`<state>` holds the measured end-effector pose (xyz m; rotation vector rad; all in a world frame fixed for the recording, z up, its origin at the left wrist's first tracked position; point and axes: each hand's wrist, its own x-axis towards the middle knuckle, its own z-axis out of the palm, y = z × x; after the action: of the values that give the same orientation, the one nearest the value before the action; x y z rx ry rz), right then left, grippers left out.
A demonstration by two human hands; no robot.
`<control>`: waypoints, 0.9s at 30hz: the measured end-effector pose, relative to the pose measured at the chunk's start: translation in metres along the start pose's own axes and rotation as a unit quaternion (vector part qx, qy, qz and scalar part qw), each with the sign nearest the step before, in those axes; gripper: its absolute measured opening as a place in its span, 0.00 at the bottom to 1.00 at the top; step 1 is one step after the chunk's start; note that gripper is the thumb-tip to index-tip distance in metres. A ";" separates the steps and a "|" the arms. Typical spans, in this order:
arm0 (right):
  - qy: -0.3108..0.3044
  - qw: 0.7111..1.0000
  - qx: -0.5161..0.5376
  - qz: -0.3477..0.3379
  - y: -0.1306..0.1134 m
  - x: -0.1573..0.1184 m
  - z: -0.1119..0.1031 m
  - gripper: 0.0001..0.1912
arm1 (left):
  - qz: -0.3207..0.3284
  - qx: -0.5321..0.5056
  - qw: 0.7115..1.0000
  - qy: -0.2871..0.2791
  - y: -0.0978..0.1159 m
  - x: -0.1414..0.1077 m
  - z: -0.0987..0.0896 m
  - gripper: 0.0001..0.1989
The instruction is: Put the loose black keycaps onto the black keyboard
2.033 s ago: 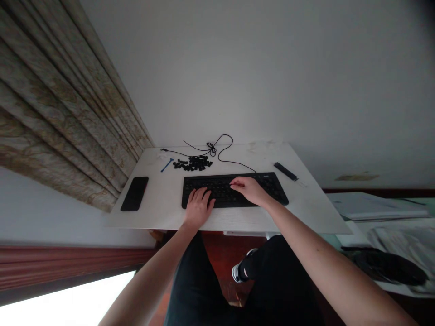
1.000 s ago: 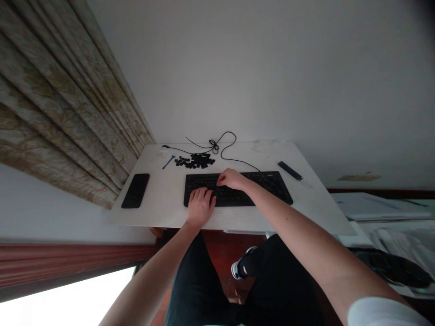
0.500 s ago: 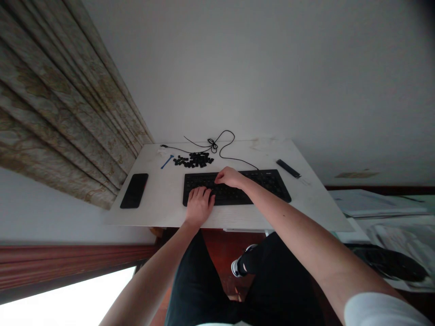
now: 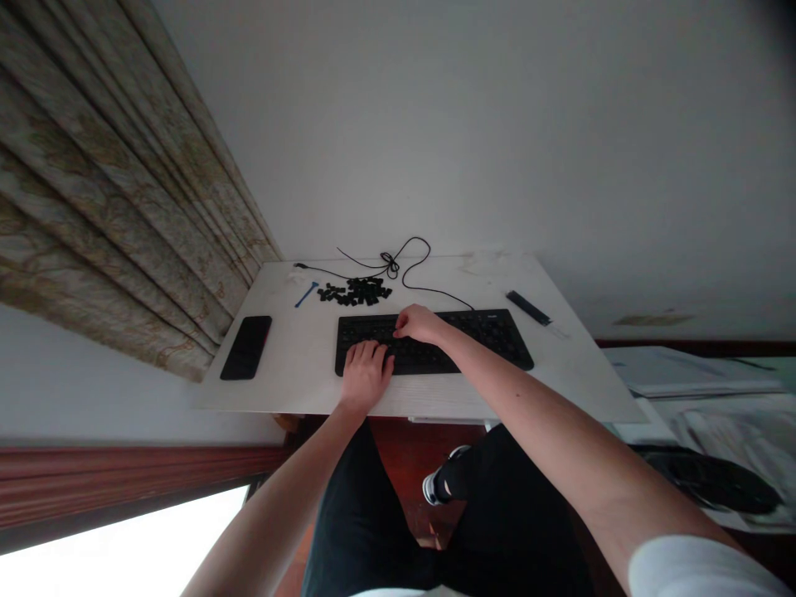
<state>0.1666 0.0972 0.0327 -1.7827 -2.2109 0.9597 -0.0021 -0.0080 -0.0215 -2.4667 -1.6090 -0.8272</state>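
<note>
A black keyboard (image 4: 497, 336) lies across the middle of the white table. My left hand (image 4: 366, 371) rests on its left part, fingers slightly spread and holding nothing. Just to the right and farther back, my right hand (image 4: 419, 323) is over the keys with its fingers pinched together; whatever may be between the fingertips is too small to make out. Behind the keyboard sits a loose pile of small black keycaps (image 4: 364, 291). A thin blue tool (image 4: 307, 294) lies left of the pile.
A black phone (image 4: 246, 348) lies at the table's (image 4: 435, 400) left side. Along the back runs a black cable (image 4: 390, 265) with a bundled knot. A dark strip (image 4: 528, 308) is at the back right. A patterned curtain (image 4: 112, 182) hangs at left.
</note>
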 end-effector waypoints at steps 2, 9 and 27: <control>0.008 1.000 -0.005 0.007 0.000 0.002 0.001 0.10 | -0.001 -0.002 1.000 -0.001 0.000 0.000 0.000 0.11; -0.028 1.000 -0.012 0.000 -0.001 0.007 -0.006 0.07 | -0.004 -0.004 1.000 -0.008 0.000 0.000 -0.001 0.11; -0.076 0.995 -0.018 -0.055 0.004 0.000 -0.024 0.10 | -0.005 0.014 1.000 -0.002 0.001 0.001 0.000 0.11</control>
<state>0.1820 0.1068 0.0496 -1.6316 -2.4054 1.0708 -0.0014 -0.0077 -0.0213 -2.4446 -1.6240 -0.7954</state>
